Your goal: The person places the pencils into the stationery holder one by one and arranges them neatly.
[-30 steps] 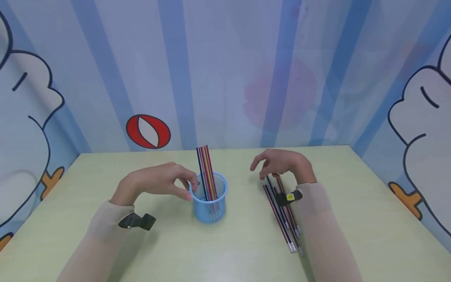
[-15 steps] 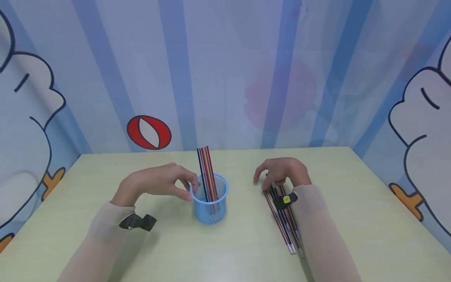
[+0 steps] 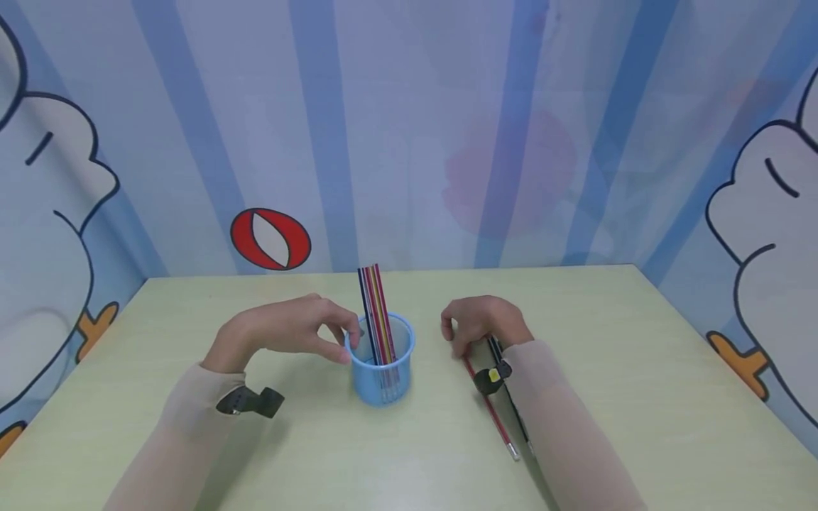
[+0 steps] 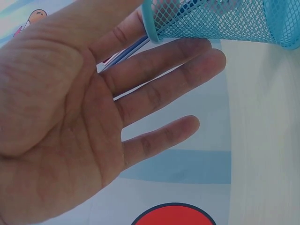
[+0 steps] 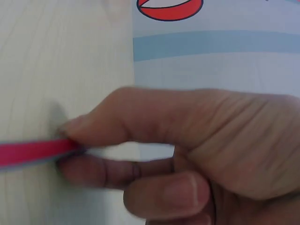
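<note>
Pale green worktop point(image 3: 639, 369), w/ blue mesh cup point(image 3: 380, 367) upright near centre, holding a sheaf of striped pencils point(image 3: 375, 312) standing nearly vertical. Left hand point(image 3: 287, 332) just beside cup's left rim, thumb and forefinger tip at the rim; in left wrist view, fingers point(image 4: 164, 91) straight and slightly spread, not curled round anything, cup mesh point(image 4: 225, 21) touching or almost touching the upper fingertip, can't tell which. Right hand point(image 3: 482, 323) to the right of cup, knuckles up, fingers curled down, pinching the far end of a red pencil point(image 3: 488, 404); right wrist view confirms thumb and forefinger pressed together on the red shaft point(image 5: 33, 152). Long axis of that pencil running from the fingers back toward the body, slanting right, near tip resting on or close to the worktop beside the right sleeve. A dark pencil point(image 3: 508, 397) next to it, mostly hidden under the wrist. Right hand clearly nearer the pencil; cup lying left of it, across a short gap.

Vs 0.5 s ago: right hand shifted left toward cup; bundle of pencils formerly lying under it now reduced in view to the red one and the dark one. Left hand and cup unchanged.
</note>
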Tool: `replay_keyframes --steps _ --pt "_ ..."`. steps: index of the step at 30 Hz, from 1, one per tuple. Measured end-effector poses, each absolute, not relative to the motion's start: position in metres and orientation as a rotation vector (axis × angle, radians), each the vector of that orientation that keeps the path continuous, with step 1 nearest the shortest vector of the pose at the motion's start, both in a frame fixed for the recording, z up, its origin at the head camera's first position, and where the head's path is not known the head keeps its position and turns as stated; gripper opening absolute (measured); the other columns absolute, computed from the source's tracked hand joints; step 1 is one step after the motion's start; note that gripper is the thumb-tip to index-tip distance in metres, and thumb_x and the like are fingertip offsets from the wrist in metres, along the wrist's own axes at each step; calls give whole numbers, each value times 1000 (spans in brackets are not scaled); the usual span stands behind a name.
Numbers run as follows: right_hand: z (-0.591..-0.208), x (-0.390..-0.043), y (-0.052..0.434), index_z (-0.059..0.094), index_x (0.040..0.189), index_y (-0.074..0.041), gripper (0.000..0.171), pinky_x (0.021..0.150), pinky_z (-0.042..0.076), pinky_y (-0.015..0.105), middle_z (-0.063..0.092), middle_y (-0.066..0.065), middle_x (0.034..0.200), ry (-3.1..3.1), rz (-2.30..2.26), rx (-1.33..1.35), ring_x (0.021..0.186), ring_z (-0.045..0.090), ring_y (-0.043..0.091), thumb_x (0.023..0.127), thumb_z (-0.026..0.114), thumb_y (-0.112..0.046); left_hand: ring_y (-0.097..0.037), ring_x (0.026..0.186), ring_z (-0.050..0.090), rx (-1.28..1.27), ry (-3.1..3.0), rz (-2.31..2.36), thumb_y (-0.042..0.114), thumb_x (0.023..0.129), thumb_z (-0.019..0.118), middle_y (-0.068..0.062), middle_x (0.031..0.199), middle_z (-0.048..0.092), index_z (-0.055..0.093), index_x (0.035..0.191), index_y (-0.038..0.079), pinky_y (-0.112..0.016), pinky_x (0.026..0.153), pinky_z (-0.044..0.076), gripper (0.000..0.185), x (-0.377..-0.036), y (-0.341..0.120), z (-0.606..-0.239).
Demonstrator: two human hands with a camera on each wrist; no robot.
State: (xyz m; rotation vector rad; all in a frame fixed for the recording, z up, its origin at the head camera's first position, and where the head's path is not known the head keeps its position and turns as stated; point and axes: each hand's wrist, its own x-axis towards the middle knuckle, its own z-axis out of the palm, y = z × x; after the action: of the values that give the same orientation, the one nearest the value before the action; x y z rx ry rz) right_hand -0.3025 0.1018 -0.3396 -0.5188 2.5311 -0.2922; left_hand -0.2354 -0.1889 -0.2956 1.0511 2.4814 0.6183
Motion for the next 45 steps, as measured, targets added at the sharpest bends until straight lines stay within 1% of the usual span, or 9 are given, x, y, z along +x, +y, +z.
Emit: replay_keyframes --steps 7,10,16,21,28,35,37,41,45 --pt "-334 -308 99 55 99 -8 27 45 29 25 54 2 67 2345 -621 -680 46 29 11 75 65 -9 -3 94 56 1020 2483 626 37 78 66 18 94 60 59 92 28 -25 79 45 18 -234 -189 -296" --pt "-328 -309 99 52 101 -6 27 45 30 24 58 5 70 2269 -761 -786 48 33 11 76 62 -6 -3 94 56 1024 2483 628 34 78 66 18 93 60 59 92 27 -25 79 45 17 -234 -189 -295" --pt "-316 -308 103 52 97 -14 18 46 29 25 64 12 79 2181 -978 -940 55 40 14 81 58 -9 -3 94 56 1027 2476 629 38 78 66 18 94 60 59 93 24 -26 79 45 21 -234 -188 -297" --pt "-306 -306 110 48 98 -10 19 45 28 29 54 12 70 2051 -1251 -1003 52 34 15 84 60 -14 -3 93 56 1034 2474 627 46 76 64 18 93 60 59 93 26 -26 79 45 26 -234 -189 -298" --pt "-283 -300 120 44 98 -3 24 45 20 33 56 17 78 1964 -1613 -1027 45 22 18 84 60 -13 -2 93 56 1037 2478 624 45 76 65 18 94 60 58 90 32 -25 79 45 20 -235 -189 -296" --pt "-272 -296 125 41 103 -2 26 41 19 33 41 7 60 1990 -1853 -1041 41 18 20 87 57 -13 -3 94 56 1024 2479 616 38 78 66 18 95 60 58 91 31 -27 79 45 17 -235 -188 -296" --pt "-269 -295 126 41 103 -2 25 40 19 32 45 9 62 2000 -1908 -1047 41 19 20 87 56 -13 -3 94 56 1026 2474 618 37 78 66 18 94 60 58 90 31 -27 80 45 16 -235 -188 -296" --pt "-261 -289 125 42 104 -3 22 40 21 32 57 17 80 2057 -1972 -1065 41 22 19 88 54 -12 -5 94 57 1059 2466 639 34 79 66 16 93 60 58 91 29 -29 80 46 15 -235 -188 -295" --pt "-256 -281 117 45 105 -7 21 42 26 31 56 19 86 2177 -1937 -1077 43 26 19 88 55 -12 -5 95 57 1071 2463 641 33 79 66 16 93 60 58 90 31 -27 80 46 13 -234 -188 -294"
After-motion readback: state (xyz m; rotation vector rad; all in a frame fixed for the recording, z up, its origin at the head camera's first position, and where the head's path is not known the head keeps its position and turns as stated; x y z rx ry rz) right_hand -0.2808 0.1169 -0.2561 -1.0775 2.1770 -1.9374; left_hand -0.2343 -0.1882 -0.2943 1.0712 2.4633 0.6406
